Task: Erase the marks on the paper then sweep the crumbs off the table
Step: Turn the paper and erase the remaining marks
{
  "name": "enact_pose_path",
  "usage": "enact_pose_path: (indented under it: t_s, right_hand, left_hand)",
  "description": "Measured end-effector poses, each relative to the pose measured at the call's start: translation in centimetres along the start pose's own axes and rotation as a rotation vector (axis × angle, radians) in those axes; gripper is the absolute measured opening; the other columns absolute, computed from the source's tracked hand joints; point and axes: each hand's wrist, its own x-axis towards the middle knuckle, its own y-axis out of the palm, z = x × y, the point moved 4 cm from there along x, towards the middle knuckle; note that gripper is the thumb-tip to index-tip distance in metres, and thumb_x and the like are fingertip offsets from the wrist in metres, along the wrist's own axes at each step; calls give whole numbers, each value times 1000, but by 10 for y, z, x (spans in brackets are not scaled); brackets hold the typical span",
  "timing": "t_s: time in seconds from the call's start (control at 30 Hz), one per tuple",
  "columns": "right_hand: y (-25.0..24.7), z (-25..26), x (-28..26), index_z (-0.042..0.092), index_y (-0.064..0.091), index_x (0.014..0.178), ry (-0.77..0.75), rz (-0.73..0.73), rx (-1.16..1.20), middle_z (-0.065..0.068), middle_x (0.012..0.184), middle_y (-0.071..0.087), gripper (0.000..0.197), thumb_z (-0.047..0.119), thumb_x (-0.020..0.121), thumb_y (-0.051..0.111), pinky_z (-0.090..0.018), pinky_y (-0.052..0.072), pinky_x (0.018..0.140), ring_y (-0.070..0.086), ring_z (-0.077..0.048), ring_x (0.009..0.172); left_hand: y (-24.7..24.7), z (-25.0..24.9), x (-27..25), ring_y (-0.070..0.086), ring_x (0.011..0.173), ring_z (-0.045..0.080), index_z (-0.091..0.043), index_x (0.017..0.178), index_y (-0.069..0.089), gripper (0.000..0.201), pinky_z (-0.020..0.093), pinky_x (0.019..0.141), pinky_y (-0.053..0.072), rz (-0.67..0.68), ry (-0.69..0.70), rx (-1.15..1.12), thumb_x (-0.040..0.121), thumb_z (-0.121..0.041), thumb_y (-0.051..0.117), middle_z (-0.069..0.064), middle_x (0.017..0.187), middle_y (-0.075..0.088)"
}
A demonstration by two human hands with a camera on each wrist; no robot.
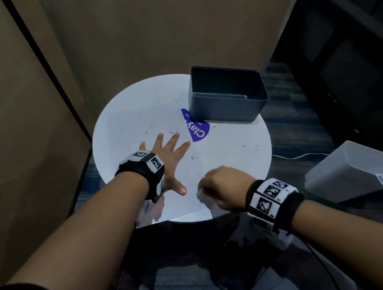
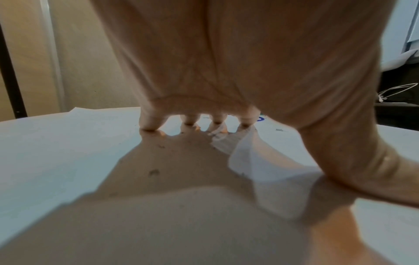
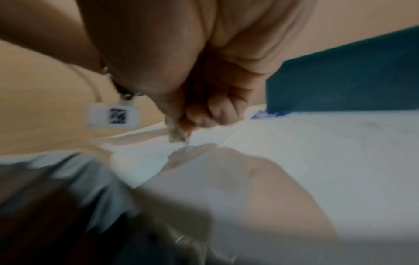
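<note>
The erasing step looks to be in hand. The left hand (image 1: 167, 162) lies flat with fingers spread and straight, pressing the paper (image 1: 134, 128) down on the round white table (image 1: 240, 138); the left wrist view shows the fingertips (image 2: 148, 123) planted on the sheet. The paper covers the table's left half, from about six o'clock up toward ten o'clock. The right hand (image 1: 225, 187) is clenched at the paper's near edge, around five o'clock on the table, and in the right wrist view its fingers pinch a small pale block, most likely an eraser (image 3: 176, 138), with its tip on or just above the sheet; blur there hides which. Dark crumbs (image 1: 159, 129) lie scattered over the paper beyond the left fingers, and more lie on the bare tabletop near three o'clock. A dark bin (image 1: 226, 92) sits at one o'clock, partly over a purple sticker (image 1: 197, 129). No pencil marks can be made out under the eraser, so how much rubbing remains is unclear. The next move probably calls for short firm strokes with the sheet pinned, then an open palm to brush the crumbs off the table.
</note>
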Motion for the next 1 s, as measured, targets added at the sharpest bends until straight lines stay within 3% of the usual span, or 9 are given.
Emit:
enact_pose_path:
  t_s: [0.1,0.27,0.37,0.47,0.6,0.7,0.8,0.9,1.0]
  right_hand:
    - [-17,-14,24,20,70,100,58,-161,-42,-3,93,67,21,30,90,54,-40,54,76,62,-26,86]
    - [19,-5,8,16,66,89,63,-97,-59,-4,86,60,14,21,88,53,-41,52,68,59,-29,78]
    - [23,4,-8,14,67,91,4,-19,-40,-6,88,61,18,22,90,51,-42,50,69,60,-32,81]
    - [23,4,-11,19,71,96,24,52,48,-2,96,69,21,28,89,53,-39,53,76,63,-24,88]
    - [14,-18,-12,27,74,96,171,-161,249,4,95,67,25,40,89,54,-31,50,79,60,-13,86]
    - [23,-26,-17,27,75,100,264,-176,274,1,100,66,21,38,91,59,-26,47,80,60,-14,92]
    - [20,-44,-25,26,74,94,412,-281,395,6,93,72,20,41,89,61,-28,51,78,64,-12,89]
    - [14,-62,-29,29,72,90,488,-329,536,14,85,69,14,40,89,63,-17,46,70,62,-4,83]
    - [15,-70,-34,35,68,85,491,-309,598,19,85,69,12,38,93,59,-15,44,73,64,-4,88]
  left_hand:
    - [-2,1,-1,-20,149,35,-45,149,-21,140,72,111,3,-10,-8,7,51,-83,72,-9,160,-30]
    - [4,0,2,-21,149,35,-45,148,-24,142,72,111,2,16,-11,31,50,-87,69,-10,159,-33]
    - [6,2,-2,-22,149,35,-46,148,-25,143,72,111,1,36,-19,19,48,-89,68,-10,159,-33]
    - [8,2,-2,-21,149,35,-45,148,-24,144,72,111,0,46,-11,9,47,-90,68,-9,159,-33]
    - [1,-3,-5,-19,150,34,-43,150,-22,142,70,112,2,64,-10,25,49,-89,67,-8,160,-31]
    - [-1,-4,-12,-16,151,33,-40,152,-20,141,69,114,5,83,-10,42,51,-91,65,-6,161,-29]
    - [-2,-8,-16,-16,151,34,-37,153,-19,137,67,115,6,88,-26,26,56,-92,60,-5,161,-29]
    - [-5,-16,-21,-12,152,31,-33,155,-15,126,64,116,7,28,-31,-15,65,-92,49,-2,162,-27]
    - [-13,-19,-31,-5,153,25,-19,159,-3,93,53,121,15,-71,-20,-124,93,-67,43,5,165,-17]
